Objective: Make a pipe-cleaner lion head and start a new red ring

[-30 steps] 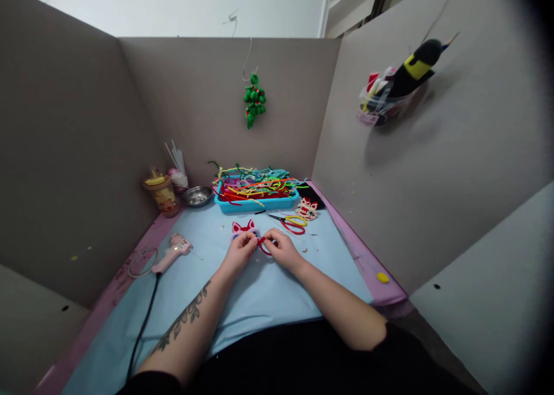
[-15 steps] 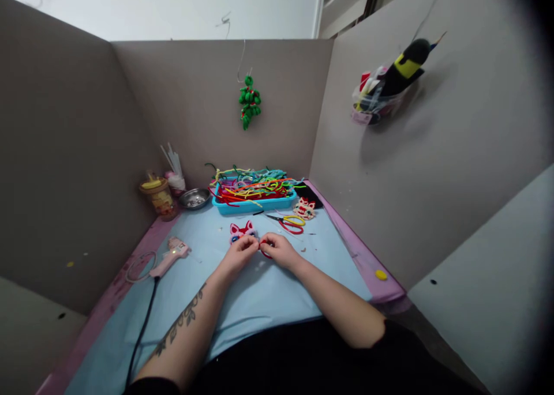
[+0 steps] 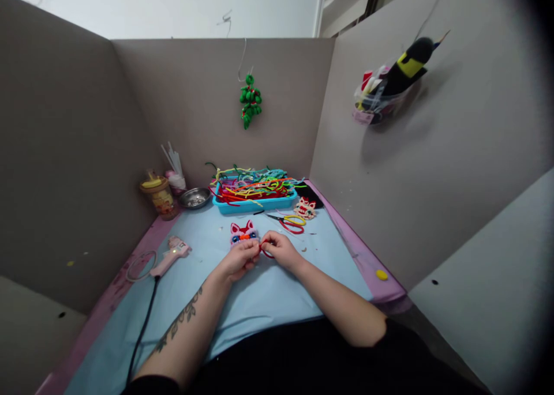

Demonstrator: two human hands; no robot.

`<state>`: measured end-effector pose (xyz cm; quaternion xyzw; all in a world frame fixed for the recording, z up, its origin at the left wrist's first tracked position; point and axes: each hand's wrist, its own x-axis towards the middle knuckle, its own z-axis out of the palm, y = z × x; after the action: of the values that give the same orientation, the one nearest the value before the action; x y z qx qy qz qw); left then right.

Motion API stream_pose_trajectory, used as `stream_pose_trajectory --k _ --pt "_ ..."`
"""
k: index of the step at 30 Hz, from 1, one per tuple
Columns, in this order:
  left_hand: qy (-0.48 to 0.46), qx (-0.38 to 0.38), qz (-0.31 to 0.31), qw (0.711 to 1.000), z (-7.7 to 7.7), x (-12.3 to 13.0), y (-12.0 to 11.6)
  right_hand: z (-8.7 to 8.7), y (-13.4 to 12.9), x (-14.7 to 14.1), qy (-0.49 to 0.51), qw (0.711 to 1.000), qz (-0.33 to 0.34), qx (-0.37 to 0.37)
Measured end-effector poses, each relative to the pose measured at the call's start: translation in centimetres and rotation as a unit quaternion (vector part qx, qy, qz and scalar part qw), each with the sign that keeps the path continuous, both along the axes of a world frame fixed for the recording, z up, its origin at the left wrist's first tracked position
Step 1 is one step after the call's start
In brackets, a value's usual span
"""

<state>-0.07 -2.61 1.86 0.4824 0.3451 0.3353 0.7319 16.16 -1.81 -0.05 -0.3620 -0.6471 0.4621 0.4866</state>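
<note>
Over the blue table cover, my left hand (image 3: 241, 259) and my right hand (image 3: 279, 249) meet fingertip to fingertip. Both pinch a short red pipe cleaner (image 3: 268, 256), whose curved part shows below the right fingers; its ends are hidden in the grip. Just behind my left hand lies a pink and red animal-face piece (image 3: 243, 232) with pointed ears, blue eyes and an orange middle, its lower part covered by my fingers. Scissors (image 3: 291, 223) with red and yellow handles rest beyond my right hand, beside a cream and red face piece (image 3: 305, 208).
A blue tray (image 3: 255, 205) of colourful pipe cleaners stands at the back. On the left are a pink glue gun (image 3: 171, 258) with a black cord, a metal bowl (image 3: 194, 198) and a cup (image 3: 159, 197). Grey partitions enclose three sides; a yellow round lid (image 3: 381, 275) lies right.
My left hand has turned and dropped slightly, so more of the pink face piece shows behind it. My right hand stays nearly in place, still pinching the red pipe cleaner.
</note>
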Motion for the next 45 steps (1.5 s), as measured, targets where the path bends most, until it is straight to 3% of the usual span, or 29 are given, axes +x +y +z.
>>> stream_pose_trajectory --k 11,20,25,34,45 --pt "-0.015 -0.053 0.084 0.995 -1.1 0.5 0.2 -0.4 0.5 0.1 0.029 0.999 -0.011 -0.005" --pt "0.031 -0.005 0.016 0.999 -0.2 0.3 -0.2 -0.6 0.7 0.1 0.102 0.994 0.024 -0.037" --pt "0.041 0.007 0.012 0.999 0.0 0.4 -0.5 -0.5 0.5 -0.1 0.103 0.993 0.033 -0.048" --pt "-0.007 -0.056 0.027 0.998 -1.3 0.4 0.1 -0.5 0.4 -0.2 0.093 0.993 0.043 -0.062" --pt "-0.055 -0.128 0.081 0.987 -1.4 1.0 0.3 -1.0 1.1 0.2 0.087 0.992 0.001 -0.091"
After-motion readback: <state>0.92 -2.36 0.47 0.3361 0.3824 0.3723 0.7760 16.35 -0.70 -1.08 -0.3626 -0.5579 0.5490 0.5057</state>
